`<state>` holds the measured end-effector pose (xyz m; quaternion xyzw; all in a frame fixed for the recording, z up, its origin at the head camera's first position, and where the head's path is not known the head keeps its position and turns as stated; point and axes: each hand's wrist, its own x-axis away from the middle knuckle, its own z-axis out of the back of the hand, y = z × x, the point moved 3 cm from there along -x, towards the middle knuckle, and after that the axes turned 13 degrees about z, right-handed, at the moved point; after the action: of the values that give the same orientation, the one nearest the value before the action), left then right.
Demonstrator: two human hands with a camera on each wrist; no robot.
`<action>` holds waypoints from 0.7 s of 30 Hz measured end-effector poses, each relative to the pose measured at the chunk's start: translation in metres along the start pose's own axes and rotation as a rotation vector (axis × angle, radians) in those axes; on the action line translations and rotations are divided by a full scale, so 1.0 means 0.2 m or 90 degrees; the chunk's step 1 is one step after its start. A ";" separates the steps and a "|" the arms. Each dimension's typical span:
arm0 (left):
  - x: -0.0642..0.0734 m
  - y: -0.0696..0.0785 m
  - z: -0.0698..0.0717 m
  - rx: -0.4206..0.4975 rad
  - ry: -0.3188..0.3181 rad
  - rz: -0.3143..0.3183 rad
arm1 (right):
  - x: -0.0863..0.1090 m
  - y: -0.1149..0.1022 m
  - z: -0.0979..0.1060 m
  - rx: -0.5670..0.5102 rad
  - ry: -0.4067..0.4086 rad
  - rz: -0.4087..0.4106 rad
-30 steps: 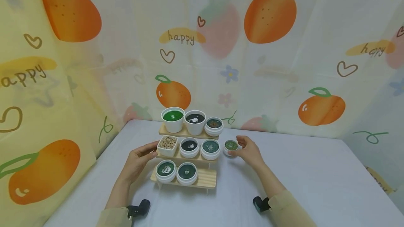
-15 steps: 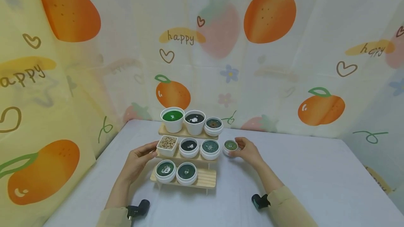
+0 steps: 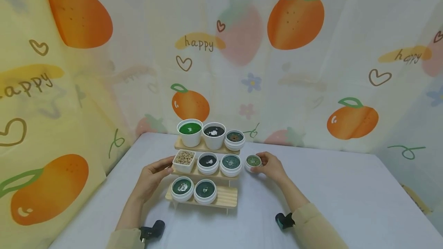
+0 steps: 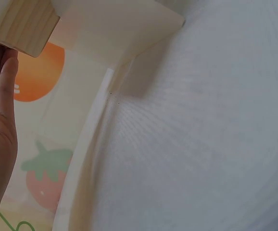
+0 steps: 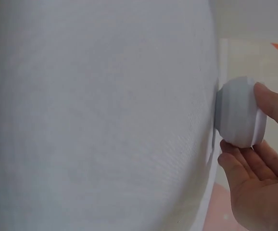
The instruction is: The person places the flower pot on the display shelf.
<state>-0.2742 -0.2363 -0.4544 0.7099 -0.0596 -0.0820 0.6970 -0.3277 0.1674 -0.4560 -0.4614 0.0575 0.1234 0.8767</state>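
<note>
My right hand (image 3: pixel 272 167) pinches a small round white pot (image 5: pixel 239 113) with a speckled green top between thumb and fingers. The pot stands upright, its base right at the white cloth, just right of a three-tier wooden stand (image 3: pixel 226 197). At the stand's left side, my left hand (image 3: pixel 152 176) has its fingers nearly straight, fingertips at the end of the middle wooden board (image 4: pixel 31 26). On that board sit a square white pot of pale pebbles (image 3: pixel 184 158), a dark-topped round pot (image 3: pixel 208 161) and a teal-topped one (image 3: pixel 230 163).
The top tier holds a bright-green-topped cup (image 3: pixel 190 129), a dark-topped cup (image 3: pixel 214 132) and a smaller brown-centred pot (image 3: pixel 235 137). Two green-topped pots, left (image 3: pixel 182 188) and right (image 3: pixel 205 190), occupy the bottom tier. A fruit-print curtain (image 3: pixel 138 30) hangs behind the white-covered table (image 3: pixel 332 191).
My right hand's fingers have drawn in slightly around the small pot, with the forearm shifted a little left. The left hand stays at the stand; the view tilts slightly.
</note>
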 end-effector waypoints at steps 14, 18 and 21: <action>0.00 -0.01 0.00 -0.003 0.006 0.005 | 0.03 -0.02 0.03 0.001 0.021 -0.023; 0.00 0.00 0.00 -0.003 0.013 0.014 | 0.05 -0.05 0.05 0.010 0.021 -0.014; 0.00 0.00 0.00 -0.003 0.017 0.015 | 0.07 -0.09 0.06 0.004 0.020 -0.002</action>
<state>-0.2740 -0.2361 -0.4544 0.7085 -0.0585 -0.0643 0.7003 -0.3091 0.1704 -0.4379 -0.4604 0.0705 0.1145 0.8775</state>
